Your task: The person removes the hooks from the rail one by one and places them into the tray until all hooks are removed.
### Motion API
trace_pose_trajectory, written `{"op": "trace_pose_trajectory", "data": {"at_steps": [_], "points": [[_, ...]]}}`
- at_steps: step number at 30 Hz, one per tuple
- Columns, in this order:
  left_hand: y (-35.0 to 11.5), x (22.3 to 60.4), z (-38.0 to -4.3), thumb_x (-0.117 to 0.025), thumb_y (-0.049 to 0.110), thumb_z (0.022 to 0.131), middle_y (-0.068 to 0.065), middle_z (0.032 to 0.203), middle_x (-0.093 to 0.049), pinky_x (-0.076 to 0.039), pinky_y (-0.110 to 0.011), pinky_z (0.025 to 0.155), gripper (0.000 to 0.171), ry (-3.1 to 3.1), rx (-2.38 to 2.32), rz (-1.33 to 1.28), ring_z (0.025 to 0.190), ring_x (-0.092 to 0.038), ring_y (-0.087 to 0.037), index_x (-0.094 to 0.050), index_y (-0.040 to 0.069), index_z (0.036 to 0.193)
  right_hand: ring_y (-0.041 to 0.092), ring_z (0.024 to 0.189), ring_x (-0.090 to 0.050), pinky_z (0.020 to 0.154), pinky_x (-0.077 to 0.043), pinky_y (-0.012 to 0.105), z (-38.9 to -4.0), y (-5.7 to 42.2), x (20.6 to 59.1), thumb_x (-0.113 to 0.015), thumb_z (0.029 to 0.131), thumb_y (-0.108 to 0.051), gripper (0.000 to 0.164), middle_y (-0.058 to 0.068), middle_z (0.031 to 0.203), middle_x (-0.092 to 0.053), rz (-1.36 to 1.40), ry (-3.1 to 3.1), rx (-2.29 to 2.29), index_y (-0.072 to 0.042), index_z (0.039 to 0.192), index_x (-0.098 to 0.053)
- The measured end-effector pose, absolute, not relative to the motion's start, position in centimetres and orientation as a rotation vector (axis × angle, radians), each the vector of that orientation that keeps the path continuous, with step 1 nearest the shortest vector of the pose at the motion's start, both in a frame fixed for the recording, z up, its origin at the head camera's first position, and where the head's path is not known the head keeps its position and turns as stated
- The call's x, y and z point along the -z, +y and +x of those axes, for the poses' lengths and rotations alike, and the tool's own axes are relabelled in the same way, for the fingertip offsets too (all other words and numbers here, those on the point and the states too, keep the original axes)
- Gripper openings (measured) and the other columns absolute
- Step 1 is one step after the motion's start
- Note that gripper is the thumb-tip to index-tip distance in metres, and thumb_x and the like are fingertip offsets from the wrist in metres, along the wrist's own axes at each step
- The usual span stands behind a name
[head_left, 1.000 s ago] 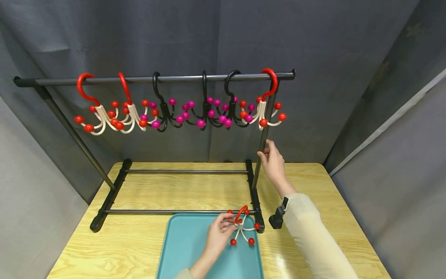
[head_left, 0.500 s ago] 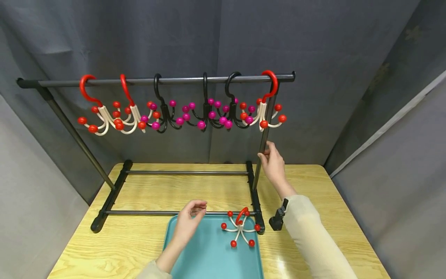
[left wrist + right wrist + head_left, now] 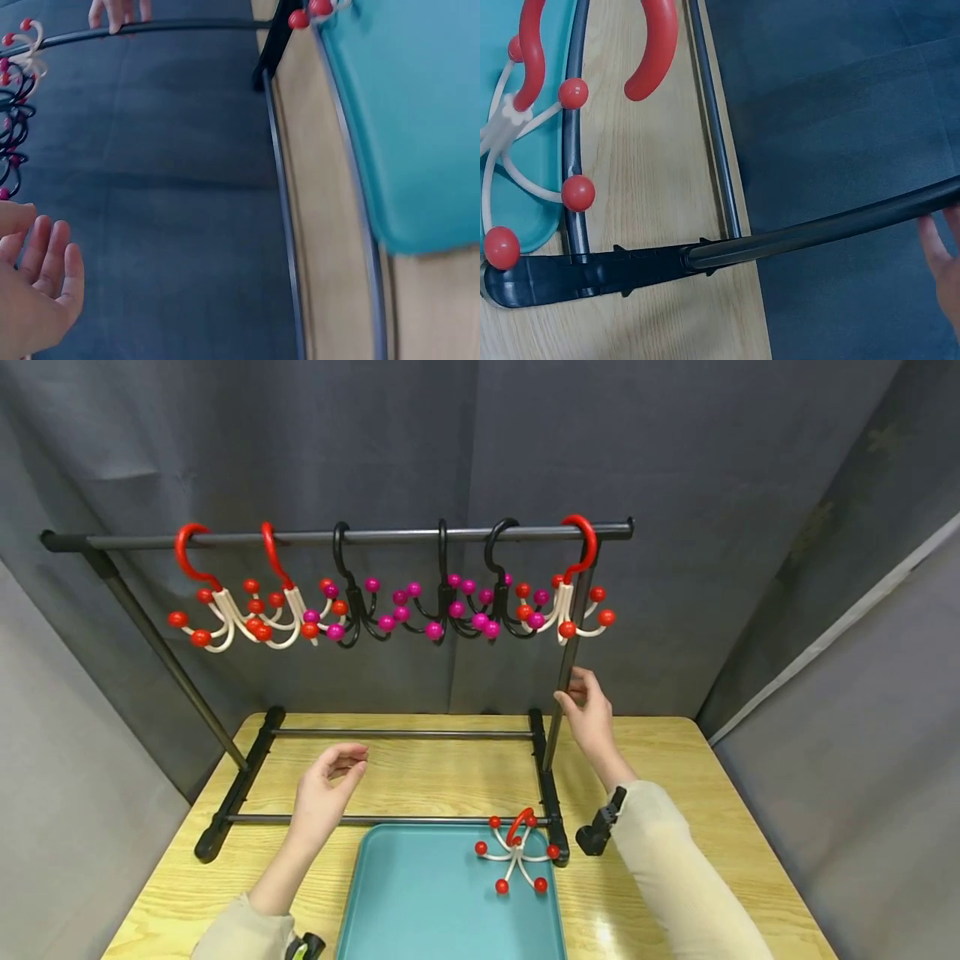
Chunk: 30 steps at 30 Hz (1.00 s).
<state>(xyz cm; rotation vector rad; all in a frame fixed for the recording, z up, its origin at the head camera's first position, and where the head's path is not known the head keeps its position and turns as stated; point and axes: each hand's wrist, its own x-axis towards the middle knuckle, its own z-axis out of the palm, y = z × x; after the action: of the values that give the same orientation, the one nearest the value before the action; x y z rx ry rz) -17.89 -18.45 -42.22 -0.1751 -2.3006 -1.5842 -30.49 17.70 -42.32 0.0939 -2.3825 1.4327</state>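
My right hand point(image 3: 588, 714) holds the right upright post point(image 3: 554, 739) of a dark metal garment rack, thumb and fingers around it. In the right wrist view, its fingers point(image 3: 932, 244) show at that post's edge. My left hand point(image 3: 326, 785) hovers over the rack's base, fingers loosely bent, with nothing in it. A white hanger point(image 3: 517, 850) with a red hook and red ball tips lies at the blue tray's upper right. From the top rail point(image 3: 390, 537) hang white hangers with red hooks and black ones point(image 3: 501, 597) with magenta balls.
The blue tray point(image 3: 450, 910) sits on the wooden table point(image 3: 187, 893), just in front of the rack's front lower bar point(image 3: 315, 819). Black feet point(image 3: 232, 797) carry the rack at both sides. Grey curtain point(image 3: 675, 527) closes off the back and sides.
My left hand has let go of the white-and-red hanger on the tray and moved left and up, over the rack's base. The right hand stays on the post.
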Motion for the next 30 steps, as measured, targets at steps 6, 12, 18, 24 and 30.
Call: {"op": "trace_pose_trajectory", "data": {"at_steps": [6, 12, 18, 24, 30], "points": [[-19.7, 37.8, -16.8, -0.058, 0.001, 0.087, -0.014, 0.100, -0.062, -0.044, -0.011, 0.076, 0.020, -2.291, 1.462, -0.187, 0.087, -0.056, -0.005, -0.060, -0.002, 0.107, 0.023, 0.103, -0.054, 0.083, -0.050, 0.038, -30.4, 17.6, 42.0, -0.059, 0.088, -0.010, 0.048, 0.012, 0.112, -0.053, 0.126, -2.284, -1.520, -0.012, 0.132, -0.040], [-22.6, 36.8, -17.9, -0.060, 0.005, 0.086, -0.003, 0.096, -0.063, -0.044, -0.008, 0.074, 0.019, -2.210, 1.312, -0.224, 0.085, -0.055, 0.004, -0.062, 0.003, 0.105, 0.023, 0.101, -0.055, 0.084, -0.049, 0.040, -30.6, 17.5, 41.6, -0.059, 0.088, -0.010, 0.044, 0.013, 0.107, -0.055, 0.122, -2.276, -1.528, -0.011, 0.129, -0.043], [-24.4, 34.0, -18.4, -0.062, -0.003, 0.082, 0.008, 0.089, -0.063, -0.044, -0.007, 0.072, 0.021, -2.130, 1.225, -0.147, 0.080, -0.057, 0.005, -0.064, 0.001, 0.103, 0.026, 0.102, -0.054, 0.085, -0.049, 0.042, -30.6, 17.5, 41.7, -0.057, 0.089, -0.013, 0.045, 0.014, 0.107, -0.055, 0.138, -2.335, -1.489, -0.012, 0.131, -0.040], [-26.0, 30.9, -19.1, -0.062, 0.003, 0.083, 0.023, 0.086, -0.058, -0.043, -0.005, 0.070, 0.022, -2.054, 1.160, -0.040, 0.078, -0.057, 0.008, -0.064, 0.000, 0.104, 0.027, 0.104, -0.054, 0.085, -0.049, 0.043, -30.6, 17.5, 41.7, -0.057, 0.089, -0.013, 0.046, 0.014, 0.107, -0.053, 0.147, -2.372, -1.453, -0.012, 0.132, -0.038], [-27.5, 28.4, -20.5, -0.061, 0.006, 0.083, 0.020, 0.086, -0.058, -0.043, -0.004, 0.068, 0.025, -1.970, 1.155, 0.070, 0.077, -0.057, 0.006, -0.063, 0.002, 0.107, 0.029, 0.104, -0.054, 0.085, -0.048, 0.044, -30.6, 17.4, 41.4, -0.056, 0.090, -0.011, 0.047, 0.015, 0.108, -0.052, 0.152, -2.401, -1.413, -0.009, 0.132, -0.036]]}}
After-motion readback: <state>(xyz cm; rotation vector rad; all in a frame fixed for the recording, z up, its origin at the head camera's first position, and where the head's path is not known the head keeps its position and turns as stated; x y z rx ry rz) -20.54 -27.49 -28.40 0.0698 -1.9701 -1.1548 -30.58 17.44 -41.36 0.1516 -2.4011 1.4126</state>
